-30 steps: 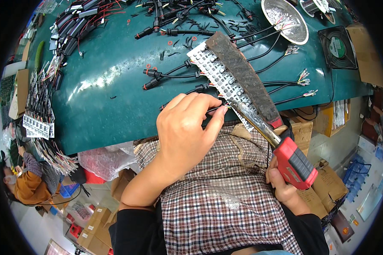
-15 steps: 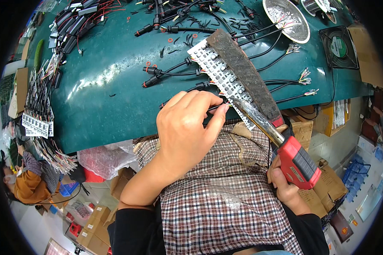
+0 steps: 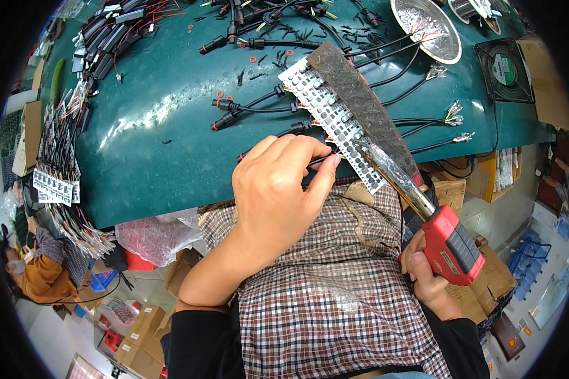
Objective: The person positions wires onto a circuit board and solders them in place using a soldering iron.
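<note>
The red-handled soldering iron (image 3: pixel 453 246) had been drawn slightly down and to the right, so that its tip was brought away from the fingertips of the left hand (image 3: pixel 273 189). That hand had been kept in place: a black cable (image 3: pixel 318 162) was held in a narrow pinch between thumb and forefinger, its thin coloured wires (image 3: pixel 340 155) presented at the near edge of a strip of white circuit boards (image 3: pixel 322 101). The iron's grip was held in the closed right hand (image 3: pixel 427 278). The strip was laid slantwise over the green tabletop (image 3: pixel 170 164), a dark rough bar (image 3: pixel 360 104) being set along its right side. From this withdrawal it was judged that heat had been taken off the held wires, with the joint perhaps being left to set. Whether the wires had been bonded could not be told, the contact being small and partly covered by the fingers.
</note>
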A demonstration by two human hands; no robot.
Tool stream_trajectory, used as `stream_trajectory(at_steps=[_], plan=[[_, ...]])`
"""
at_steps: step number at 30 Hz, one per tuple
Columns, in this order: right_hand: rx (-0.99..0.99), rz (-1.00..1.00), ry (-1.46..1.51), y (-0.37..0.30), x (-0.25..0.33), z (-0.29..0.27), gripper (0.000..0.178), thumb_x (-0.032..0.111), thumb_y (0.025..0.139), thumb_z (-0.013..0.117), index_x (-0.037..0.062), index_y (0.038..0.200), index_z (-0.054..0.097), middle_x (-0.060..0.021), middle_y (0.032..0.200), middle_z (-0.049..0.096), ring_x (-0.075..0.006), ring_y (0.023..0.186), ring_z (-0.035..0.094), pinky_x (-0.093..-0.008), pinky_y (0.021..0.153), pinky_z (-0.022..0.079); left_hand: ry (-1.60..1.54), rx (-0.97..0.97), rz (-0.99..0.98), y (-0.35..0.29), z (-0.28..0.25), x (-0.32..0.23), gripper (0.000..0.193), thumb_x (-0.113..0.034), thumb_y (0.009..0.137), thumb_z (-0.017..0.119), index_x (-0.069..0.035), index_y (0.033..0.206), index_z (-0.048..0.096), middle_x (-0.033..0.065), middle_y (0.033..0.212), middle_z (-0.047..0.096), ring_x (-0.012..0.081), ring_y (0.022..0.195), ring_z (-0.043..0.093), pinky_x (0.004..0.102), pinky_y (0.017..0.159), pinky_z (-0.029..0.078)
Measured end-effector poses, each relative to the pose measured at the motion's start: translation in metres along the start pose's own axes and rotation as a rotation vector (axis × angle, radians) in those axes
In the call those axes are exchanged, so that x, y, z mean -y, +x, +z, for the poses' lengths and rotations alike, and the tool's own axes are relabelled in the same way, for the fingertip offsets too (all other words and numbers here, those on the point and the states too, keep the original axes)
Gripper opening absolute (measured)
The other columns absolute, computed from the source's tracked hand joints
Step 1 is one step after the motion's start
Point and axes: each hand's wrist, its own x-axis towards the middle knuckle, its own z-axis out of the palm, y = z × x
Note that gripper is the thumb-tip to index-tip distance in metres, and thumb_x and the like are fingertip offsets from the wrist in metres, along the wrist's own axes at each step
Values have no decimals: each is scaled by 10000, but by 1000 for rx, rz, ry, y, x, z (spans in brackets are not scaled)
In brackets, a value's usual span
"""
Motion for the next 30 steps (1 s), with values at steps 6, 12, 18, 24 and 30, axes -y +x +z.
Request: stream_trajectory(at_steps=[6,12,18,24,30], plan=[[8,-5,-21,-1,0,0,203,200,1010,562,51,959,434,-41,770,444,-85,498,388,-271,494,407,5,0,0,0,1,0,117,-49,800,834,-24,857,734,64,774,701,164,642,633,272,558,509],[4,85,16,-5,5,-6,96,38,955,617,-18,1031,630,-46,771,597,-146,686,587,-305,648,482,1,3,-4,-1,1,0,115,-55,804,832,-27,857,735,64,774,700,165,637,629,274,563,505],[13,45,-15,-8,0,-8,133,40,948,638,-20,1066,638,-53,803,620,-153,714,607,-309,662,495,-31,7,-33,0,0,-1,114,-55,804,831,-24,856,735,65,780,704,164,644,635,272,574,510],[-30,74,-88,-17,-6,-11,253,56,929,679,-21,1170,671,-56,864,658,-170,768,639,-320,707,522,-57,17,-41,-1,0,-1,136,-48,794,840,-21,879,737,73,812,722,166,677,664,268,602,535],[-63,85,-58,-18,-4,-10,299,67,923,695,-19,1208,676,-57,887,673,-176,791,650,-326,730,528,-66,20,-20,-2,1,1,157,-31,805,828,-13,943,755,90,848,733,176,704,690,280,631,563]])
